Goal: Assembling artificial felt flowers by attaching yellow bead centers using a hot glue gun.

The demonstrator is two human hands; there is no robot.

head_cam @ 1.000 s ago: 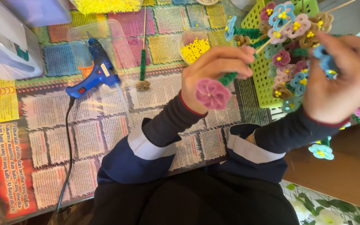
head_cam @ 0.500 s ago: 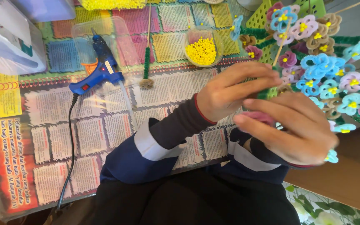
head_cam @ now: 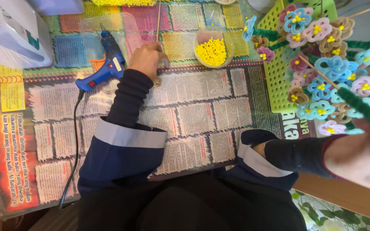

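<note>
Head view: right hand (head_cam: 360, 156) blurred, cut off; left hand (head_cam: 147, 60) grips stick (head_cam: 158, 21).

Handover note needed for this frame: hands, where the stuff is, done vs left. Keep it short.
Left hand: on the table by the thin wooden stick, next to the blue glue gun; whether it grips the stick is unclear.
Right hand: raised, holding a green fuzzy stem.
Yellow beads in a clear tub, mid table.
Done: many fuzzy flowers stand bunched at the green basket.
Left: the stem in hand is not yet with the bunch.
</note>
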